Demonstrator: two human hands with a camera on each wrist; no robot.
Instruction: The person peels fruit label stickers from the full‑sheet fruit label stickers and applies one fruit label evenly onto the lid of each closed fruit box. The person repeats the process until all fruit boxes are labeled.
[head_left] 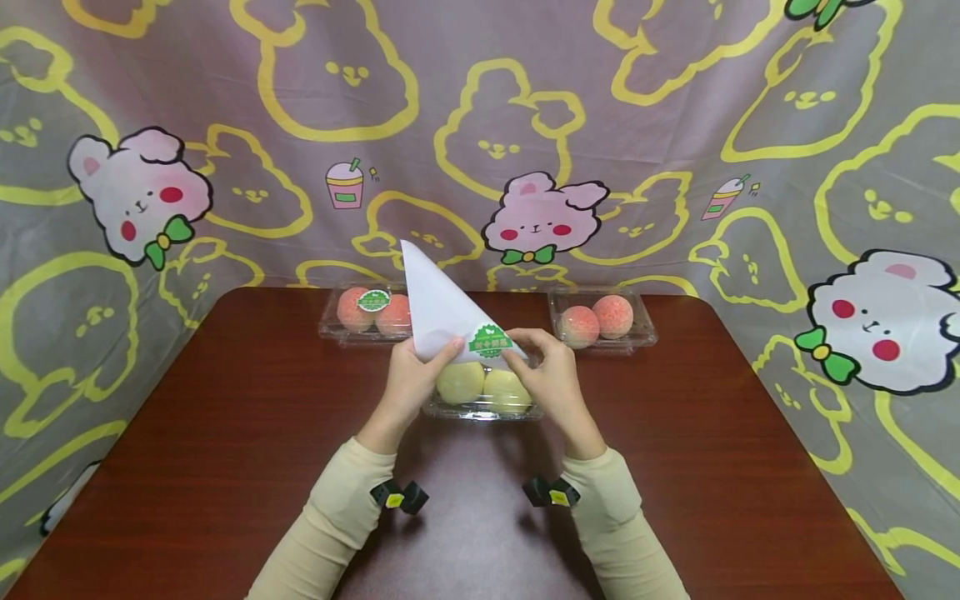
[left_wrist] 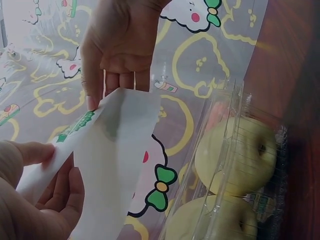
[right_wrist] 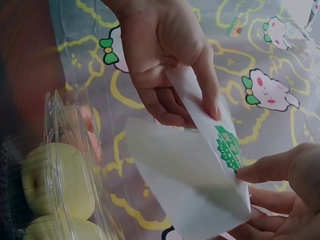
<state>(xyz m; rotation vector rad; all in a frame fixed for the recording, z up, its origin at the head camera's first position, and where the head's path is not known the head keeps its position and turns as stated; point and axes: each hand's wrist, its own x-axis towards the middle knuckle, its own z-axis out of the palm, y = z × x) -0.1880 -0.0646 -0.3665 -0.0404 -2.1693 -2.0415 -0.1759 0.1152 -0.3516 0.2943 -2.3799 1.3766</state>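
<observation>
Both hands hold up a white sheet (head_left: pixel 442 317), bent over on itself, with a green sticker (head_left: pixel 489 342) near its lower right corner. My left hand (head_left: pixel 408 379) pinches the sheet's lower left part, thumb in front and fingers behind. At the sticker's right edge, the thumb of my right hand (head_left: pixel 551 375) presses against curled fingers, gripping the sheet's corner; in the right wrist view the thumb touches the sticker (right_wrist: pixel 227 150). Just below the sheet stands a clear plastic box (head_left: pixel 483 410) with yellow apple-like fruits (left_wrist: pixel 240 155). Whether the sticker's edge is lifted, I cannot tell.
At the back left, a clear box (head_left: pixel 330 329) holds pink peach-like fruits (head_left: pixel 354 309) and bears a green sticker (head_left: pixel 373 301). Another clear box (head_left: pixel 637 333) of pink fruits (head_left: pixel 613 317) sits back right. A patterned curtain (head_left: pixel 420 167) surrounds the brown table (head_left: pixel 247 450).
</observation>
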